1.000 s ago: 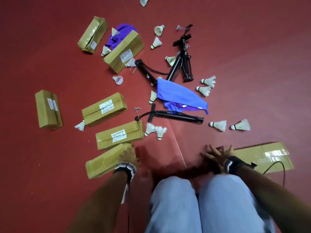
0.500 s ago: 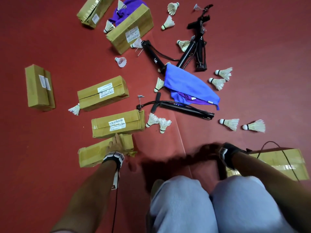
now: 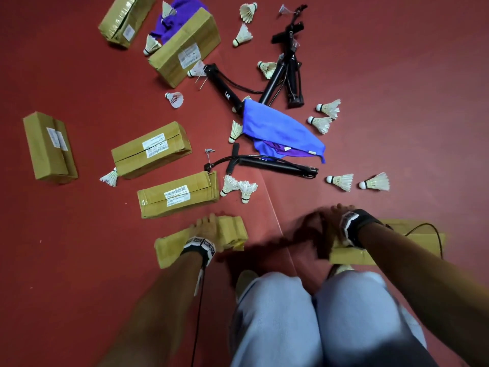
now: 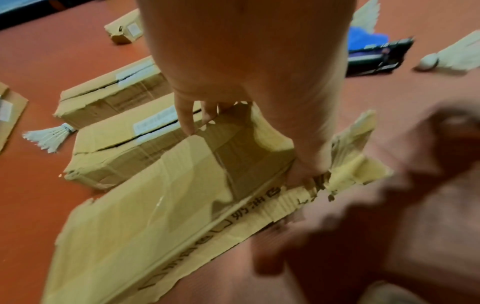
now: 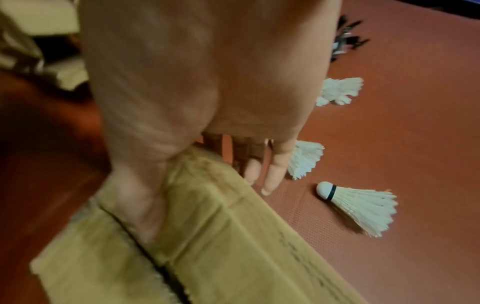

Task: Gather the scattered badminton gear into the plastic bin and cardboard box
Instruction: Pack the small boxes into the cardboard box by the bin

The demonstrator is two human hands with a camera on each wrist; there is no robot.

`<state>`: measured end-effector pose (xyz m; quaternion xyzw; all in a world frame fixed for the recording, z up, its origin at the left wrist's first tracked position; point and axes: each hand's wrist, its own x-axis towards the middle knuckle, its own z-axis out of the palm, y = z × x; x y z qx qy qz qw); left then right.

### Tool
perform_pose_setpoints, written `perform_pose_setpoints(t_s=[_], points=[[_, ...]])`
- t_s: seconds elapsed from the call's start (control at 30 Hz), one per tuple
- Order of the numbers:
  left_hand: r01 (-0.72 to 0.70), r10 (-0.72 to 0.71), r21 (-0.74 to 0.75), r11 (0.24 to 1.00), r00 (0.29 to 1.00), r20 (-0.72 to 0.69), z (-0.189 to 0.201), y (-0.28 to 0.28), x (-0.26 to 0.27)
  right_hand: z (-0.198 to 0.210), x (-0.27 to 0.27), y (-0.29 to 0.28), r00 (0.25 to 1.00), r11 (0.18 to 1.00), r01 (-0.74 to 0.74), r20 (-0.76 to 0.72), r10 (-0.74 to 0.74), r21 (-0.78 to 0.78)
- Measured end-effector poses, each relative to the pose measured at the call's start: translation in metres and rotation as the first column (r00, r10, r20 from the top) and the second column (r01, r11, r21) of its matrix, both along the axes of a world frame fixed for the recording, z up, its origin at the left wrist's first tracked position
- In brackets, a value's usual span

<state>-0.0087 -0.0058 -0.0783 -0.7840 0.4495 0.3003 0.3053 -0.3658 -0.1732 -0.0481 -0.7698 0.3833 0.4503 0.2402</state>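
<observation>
My left hand (image 3: 206, 226) grips a flattened, torn cardboard box (image 3: 169, 247) on the red floor, fingers over its far edge and thumb at the torn near end (image 4: 303, 176). My right hand (image 3: 336, 215) grips the left end of a second cardboard box (image 3: 397, 250). Its thumb lies on top and its fingers (image 5: 270, 176) hang over the far edge. White shuttlecocks lie scattered: two (image 3: 238, 188) just ahead of my left hand, two more (image 3: 341, 181) ahead of my right. No plastic bin is in view.
Several taped cardboard boxes (image 3: 177, 197) lie to the left and at the back. A blue cloth (image 3: 280, 131) covers part of black poles (image 3: 275, 165), and a black folded stand (image 3: 288, 70) lies behind them. My knees (image 3: 312, 313) are at the bottom.
My right hand, spread flat a second ago, now curls over the end of the right box, which sits nearer my knees. The left hand stays on its box.
</observation>
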Motion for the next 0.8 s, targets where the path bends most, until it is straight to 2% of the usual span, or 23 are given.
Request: perform_pose_setpoints(t_s=[0.1, 0.23, 0.33, 0.4, 0.43, 0.53, 0.6, 0.67, 0.8], points=[[-0.025, 0.022, -0.061, 0.998, 0.999, -0.046, 0.047, -0.015, -0.023, 0.045, 0.002, -0.003, 0.993, 0.992, 0.121, -0.014, -0.121, 0.028], [0.008, -0.018, -0.100, 0.995, 0.995, -0.103, 0.149, -0.044, -0.049, 0.130, 0.007, -0.006, 0.953, 0.955, 0.290, 0.111, -0.282, -0.062], [0.093, -0.116, -0.160, 0.983, 0.984, -0.138, 0.246, -0.067, -0.064, 0.214, 0.005, -0.013, 0.830, 0.846, 0.523, 0.287, -0.478, -0.105], [0.111, -0.153, -0.241, 0.964, 0.975, -0.162, 0.322, -0.088, -0.076, 0.281, 0.007, -0.022, 0.670, 0.712, 0.696, 0.448, -0.592, -0.100], [0.104, -0.160, -0.292, 0.951, 0.972, -0.174, 0.361, -0.100, -0.083, 0.315, 0.008, -0.028, 0.558, 0.623, 0.779, 0.529, -0.639, -0.070], [-0.017, -0.120, -0.463, 0.886, 0.957, -0.264, 0.485, -0.134, -0.098, 0.424, 0.011, -0.049, 0.175, 0.329, 0.942, 0.733, -0.657, 0.071], [-0.127, -0.096, -0.552, 0.824, 0.929, -0.358, 0.564, -0.154, -0.103, 0.510, 0.017, -0.064, -0.065, 0.189, 0.956, 0.792, -0.608, 0.223], [-0.249, -0.080, -0.617, 0.746, 0.887, -0.455, 0.635, -0.171, -0.105, 0.591, 0.025, -0.075, -0.223, 0.130, 0.930, 0.809, -0.543, 0.344], [-0.467, -0.134, -0.699, 0.541, 0.773, -0.620, 0.754, -0.189, -0.111, 0.720, 0.039, -0.083, -0.395, 0.116, 0.867, 0.810, -0.434, 0.485]])
